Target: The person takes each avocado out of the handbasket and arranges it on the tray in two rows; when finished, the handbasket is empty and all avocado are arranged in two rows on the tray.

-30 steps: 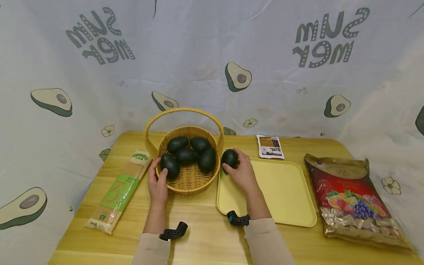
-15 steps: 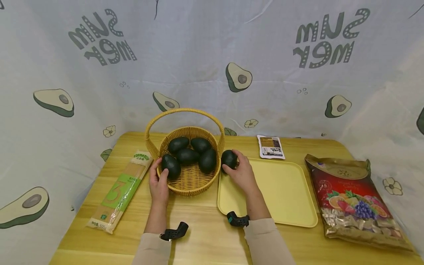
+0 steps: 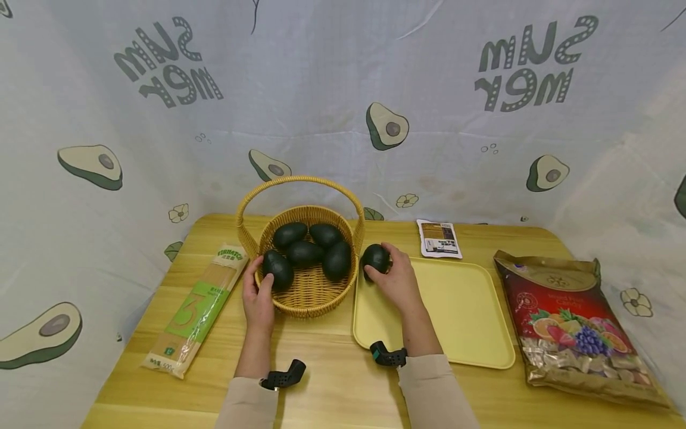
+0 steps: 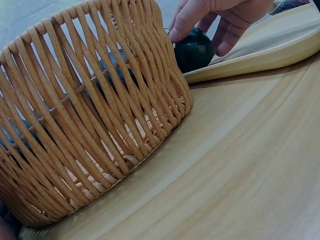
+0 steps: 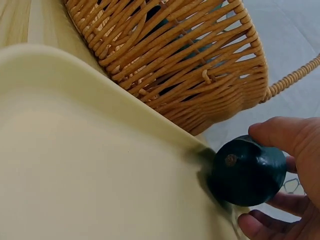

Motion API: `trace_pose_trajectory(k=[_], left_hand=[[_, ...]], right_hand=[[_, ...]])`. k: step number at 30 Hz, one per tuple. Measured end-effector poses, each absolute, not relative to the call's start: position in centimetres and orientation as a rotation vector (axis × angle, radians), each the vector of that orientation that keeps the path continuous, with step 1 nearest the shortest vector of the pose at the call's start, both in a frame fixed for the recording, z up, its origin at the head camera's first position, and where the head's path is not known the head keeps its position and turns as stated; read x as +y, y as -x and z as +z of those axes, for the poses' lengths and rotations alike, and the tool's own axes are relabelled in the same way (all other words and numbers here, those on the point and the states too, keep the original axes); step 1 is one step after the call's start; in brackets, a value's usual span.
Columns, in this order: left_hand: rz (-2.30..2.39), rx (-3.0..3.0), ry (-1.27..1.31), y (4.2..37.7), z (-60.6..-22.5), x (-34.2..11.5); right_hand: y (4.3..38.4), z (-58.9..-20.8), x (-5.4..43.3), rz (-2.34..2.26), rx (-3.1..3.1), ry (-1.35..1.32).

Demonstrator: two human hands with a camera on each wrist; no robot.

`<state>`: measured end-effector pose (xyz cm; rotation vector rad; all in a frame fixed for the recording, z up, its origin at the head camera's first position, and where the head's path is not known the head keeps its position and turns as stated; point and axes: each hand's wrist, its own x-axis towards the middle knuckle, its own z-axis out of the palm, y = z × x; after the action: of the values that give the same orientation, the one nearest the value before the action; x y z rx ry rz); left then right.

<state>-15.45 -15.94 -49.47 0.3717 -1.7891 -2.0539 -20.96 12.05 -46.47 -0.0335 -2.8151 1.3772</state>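
Note:
A dark green avocado (image 3: pixel 376 257) sits in the grip of my right hand (image 3: pixel 401 280), thumb on its near side and fingers round the far side. It is at the back left corner of the yellow tray (image 3: pixel 461 310), close beside the basket. In the right wrist view the avocado (image 5: pixel 247 171) shows its stem end, over the tray's corner. My left hand (image 3: pixel 259 301) holds the left side of the yellow wicker basket (image 3: pixel 308 311), thumb at the rim. Several more avocados (image 3: pixel 305 254) lie inside the basket, one right by that thumb.
Left of the basket lies a pack of noodles (image 3: pixel 198 310) with a green label. A small white-edged packet (image 3: pixel 439 239) is behind the tray. To the right stands a large red and gold candy bag (image 3: pixel 576 328). A printed cloth (image 3: pixel 321 77) hangs behind the wooden table (image 3: pixel 332 381).
The right hand and its avocado have shifted slightly right, a little away from the basket. The left hand stays at the basket's side. The whole view has drifted very slightly.

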Motion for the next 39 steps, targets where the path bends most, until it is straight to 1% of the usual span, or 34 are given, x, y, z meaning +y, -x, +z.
trace_pose_trajectory(k=[13, 19, 25, 32, 35, 39], left_hand=[[-2.054, -1.793, -0.381, 15.5, -49.3, -15.9], [-2.059, -1.792, -0.377, 15.5, -49.4, -16.0], [-2.058, -1.793, -0.371, 15.4, -49.4, -16.0], [-2.059, -1.797, -0.358, 15.4, -49.4, -16.0], [-2.059, -1.802, -0.363, 15.4, -49.5, -16.1], [-2.057, -1.803, -0.370, 15.3, -49.5, -16.1]], right_hand=[[21.1, -46.6, 11.9, 1.417, -2.790, 0.037], [20.8, -45.9, 12.2, 1.422, -2.804, 0.031], [20.0, -43.5, 12.7, 1.467, -2.708, -0.041], [18.0, -39.9, 12.1, 1.559, -2.491, -0.165], [17.1, -39.1, 11.3, 1.561, -2.424, -0.251], [16.7, -39.0, 10.2, 1.543, -2.395, -0.367]])
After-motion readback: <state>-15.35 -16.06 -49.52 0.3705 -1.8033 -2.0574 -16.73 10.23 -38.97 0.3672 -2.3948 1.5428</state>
